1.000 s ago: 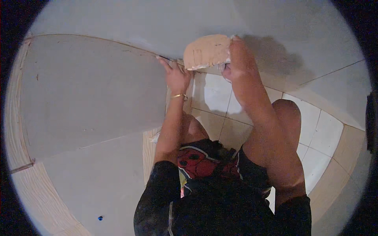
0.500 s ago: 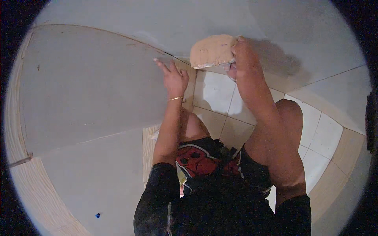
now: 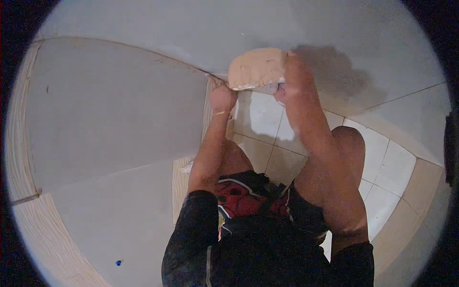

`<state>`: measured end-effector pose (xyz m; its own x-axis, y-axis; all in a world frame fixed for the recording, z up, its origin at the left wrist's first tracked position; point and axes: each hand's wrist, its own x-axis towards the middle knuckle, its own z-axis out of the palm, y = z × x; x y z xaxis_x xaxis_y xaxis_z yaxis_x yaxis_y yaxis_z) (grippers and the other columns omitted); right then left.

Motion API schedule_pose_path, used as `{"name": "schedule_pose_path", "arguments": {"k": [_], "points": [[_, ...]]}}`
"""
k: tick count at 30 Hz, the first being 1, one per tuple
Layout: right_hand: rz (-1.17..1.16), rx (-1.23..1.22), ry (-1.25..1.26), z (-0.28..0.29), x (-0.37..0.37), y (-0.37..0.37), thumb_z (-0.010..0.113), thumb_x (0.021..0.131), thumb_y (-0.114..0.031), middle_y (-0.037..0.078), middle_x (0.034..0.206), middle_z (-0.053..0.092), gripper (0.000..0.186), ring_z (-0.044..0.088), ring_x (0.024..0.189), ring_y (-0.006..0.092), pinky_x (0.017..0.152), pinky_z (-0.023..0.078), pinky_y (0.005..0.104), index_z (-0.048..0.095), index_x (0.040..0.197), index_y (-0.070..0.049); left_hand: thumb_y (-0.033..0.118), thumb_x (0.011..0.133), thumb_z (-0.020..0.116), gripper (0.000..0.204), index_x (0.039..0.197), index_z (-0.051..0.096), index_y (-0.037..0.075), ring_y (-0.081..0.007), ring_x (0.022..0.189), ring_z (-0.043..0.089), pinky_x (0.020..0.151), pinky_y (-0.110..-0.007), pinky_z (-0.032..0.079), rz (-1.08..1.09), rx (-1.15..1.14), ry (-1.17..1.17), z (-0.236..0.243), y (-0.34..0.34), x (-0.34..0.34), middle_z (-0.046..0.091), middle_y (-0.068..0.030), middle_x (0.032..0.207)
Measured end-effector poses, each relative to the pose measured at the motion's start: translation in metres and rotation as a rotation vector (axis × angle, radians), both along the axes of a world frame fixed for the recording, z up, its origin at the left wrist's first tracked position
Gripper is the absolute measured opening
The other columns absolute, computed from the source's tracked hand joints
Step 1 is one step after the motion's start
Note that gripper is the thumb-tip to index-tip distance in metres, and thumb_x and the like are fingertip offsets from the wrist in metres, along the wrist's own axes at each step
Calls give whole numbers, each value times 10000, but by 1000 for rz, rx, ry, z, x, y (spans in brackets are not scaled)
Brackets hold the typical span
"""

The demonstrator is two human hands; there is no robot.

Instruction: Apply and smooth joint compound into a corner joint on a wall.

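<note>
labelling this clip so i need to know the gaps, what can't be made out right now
All in the head view:
Left hand: its own back hides most fingertips; whether they hold anything is unclear.
Peach slab: its top hides its underside; the back of the right hand hides most of the grip.
Blue object: too small to identify.
Dark thing at right: cut off by the picture's black rim.

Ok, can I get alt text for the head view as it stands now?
A right hand grips a tan, rounded slab by its right end, while the left hand is at the far right corner of a grey panel. White floor tiles show between the forearms.
</note>
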<state>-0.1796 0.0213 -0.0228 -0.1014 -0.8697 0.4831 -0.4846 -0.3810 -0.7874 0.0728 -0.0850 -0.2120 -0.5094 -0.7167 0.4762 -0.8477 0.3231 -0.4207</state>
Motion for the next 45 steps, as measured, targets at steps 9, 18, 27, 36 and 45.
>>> {"name": "schedule_pose_path", "arguments": {"k": [9, 18, 27, 36, 45], "points": [[12, 90, -144, -9, -1, -8, 492, 773, -40, 308, 1145, 455, 304, 431, 1099, 450, 956, 352, 468, 432, 1058, 48, 231, 766, 555, 346, 1034, 597, 16, -407, 782, 630, 675, -399, 531, 442, 495, 174, 68, -12, 2, 40, -396, 1372], [-22, -52, -54, -4, 6, 0, 492, 780, -34, 291, 1150, 459, 315, 445, 1081, 441, 928, 375, 467, 437, 1083, 29, 201, 765, 524, 245, 879, 648, 23, -344, 743, 653, 699, -418, 529, 326, 346, -64, 30, 2, 16, 174, -346, 1381], [67, 114, -387, -23, 8, -14, 492, 782, -27, 287, 1110, 476, 285, 458, 1035, 447, 909, 373, 483, 444, 1058, 30, 211, 724, 579, 333, 957, 594, -26, -355, 699, 650, 598, -384, 541, 374, 360, 96, 77, 30, -2, 122, -396, 1360], [82, -105, 38, -9, 6, -8, 494, 790, -36, 335, 1141, 424, 296, 403, 1078, 493, 940, 341, 498, 403, 1062, 38, 240, 740, 577, 336, 937, 621, -28, -313, 822, 641, 750, -423, 503, 477, 930, 158, 64, 10, 10, 540, -246, 1139], [274, 440, -603, -4, 19, -15, 470, 830, -81, 254, 1034, 446, 215, 468, 943, 397, 848, 383, 444, 405, 994, 42, 117, 802, 580, 483, 1249, 428, 14, -171, 1004, 531, 897, -297, 393, -192, 552, 1648, 184, 110, -33, 584, -101, 1100]]}}
